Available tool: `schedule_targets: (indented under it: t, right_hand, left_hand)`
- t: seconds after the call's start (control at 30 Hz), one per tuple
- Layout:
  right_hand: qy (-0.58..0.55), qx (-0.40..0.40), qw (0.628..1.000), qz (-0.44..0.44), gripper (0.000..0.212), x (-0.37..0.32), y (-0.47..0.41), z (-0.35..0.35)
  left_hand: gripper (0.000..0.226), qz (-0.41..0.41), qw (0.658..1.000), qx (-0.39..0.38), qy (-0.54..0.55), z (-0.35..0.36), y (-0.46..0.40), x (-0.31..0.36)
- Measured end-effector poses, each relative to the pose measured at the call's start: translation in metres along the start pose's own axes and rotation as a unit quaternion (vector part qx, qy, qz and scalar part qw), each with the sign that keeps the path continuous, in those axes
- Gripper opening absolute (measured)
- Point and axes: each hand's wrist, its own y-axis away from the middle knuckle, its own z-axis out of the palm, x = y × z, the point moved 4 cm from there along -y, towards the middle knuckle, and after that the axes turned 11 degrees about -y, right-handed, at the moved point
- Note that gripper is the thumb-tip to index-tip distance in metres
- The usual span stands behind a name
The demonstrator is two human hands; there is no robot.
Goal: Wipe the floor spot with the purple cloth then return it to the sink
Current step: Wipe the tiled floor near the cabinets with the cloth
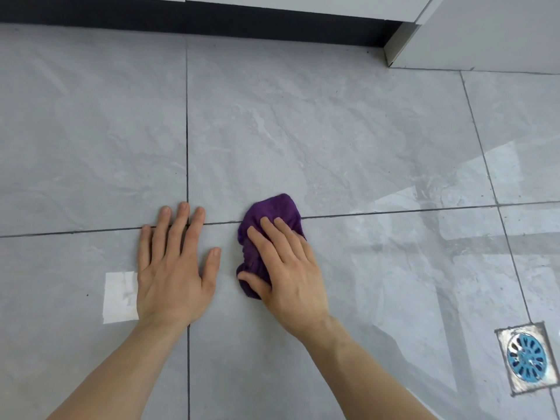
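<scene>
A crumpled purple cloth (pixel 274 212) lies on the grey tiled floor (pixel 333 140), across a grout line. My right hand (pixel 288 265) presses down on the cloth, thumb curled round its near edge and fingers spread over the top. My left hand (pixel 174 259) rests flat on the floor just left of the cloth, fingers apart, holding nothing. The floor under the cloth is hidden, so no spot shows there. No sink is in view.
A white cabinet (pixel 303 4) with a dark toe-kick (pixel 197 21) runs along the top. A white panel (pixel 485 34) stands at the top right. A floor drain with a blue grate (pixel 527 357) sits at the lower right. A bright patch (pixel 119 298) lies left of my left hand.
</scene>
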Motion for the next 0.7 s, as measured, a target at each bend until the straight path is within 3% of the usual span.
schedule_targets:
  t: [0.13,0.23,0.37,0.53,0.63,0.7]
  right_hand:
    - [-0.025,0.054,0.998,0.036,0.055,0.013,-0.024,-0.011]
    - [-0.089,0.087,0.988,0.088,0.063,0.02,-0.039,-0.024]
    - [-0.144,0.053,0.981,0.119,0.094,0.026,-0.028,-0.038]
    - [-0.061,0.004,0.993,0.098,0.094,0.042,-0.002,-0.04]
    - [-0.064,-0.044,0.995,0.067,0.098,0.048,0.003,-0.044]
    - [-0.062,-0.073,0.994,0.048,0.099,0.049,0.005,-0.048]
  left_hand:
    - [0.07,0.003,1.0,-0.002,0.002,-0.001,0.001,0.0]
    - [0.07,0.003,1.0,0.001,0.005,-0.001,0.001,0.0]
    - [0.07,0.007,1.0,-0.013,0.001,-0.001,0.001,0.0]
    - [0.071,0.007,0.999,-0.003,0.054,-0.012,-0.006,0.003]
    - [0.075,0.113,0.986,0.002,0.126,-0.033,-0.018,0.03]
    - [0.085,0.229,0.96,-0.047,0.152,-0.044,-0.022,0.06]
